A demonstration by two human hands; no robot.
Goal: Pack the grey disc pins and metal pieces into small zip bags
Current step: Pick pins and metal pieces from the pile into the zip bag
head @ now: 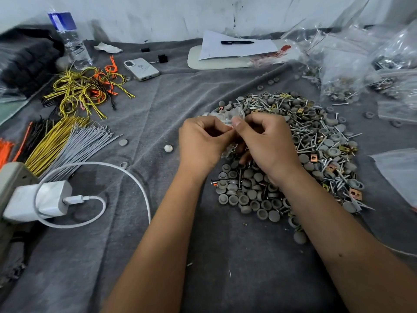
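I pinch the small clear crumpled zip bag (225, 117) between my left hand (203, 141) and my right hand (266, 141), thumbs and forefingers closed on its mouth, held just above the near-left edge of the heap of grey disc pins, screws and copper-coloured metal clips (304, 150). If my pinch slips, the bag could tip and spill its pieces back into the heap; I think something sits inside, though the plastic blurs it. Stray grey discs (168, 148) lie at nine o'clock of my hands, easy to miss. The white charger cable (135, 177) loops at seven o'clock, bundled yellow and grey wires (61, 145) further left, filled bags (338, 86) at two o'clock.
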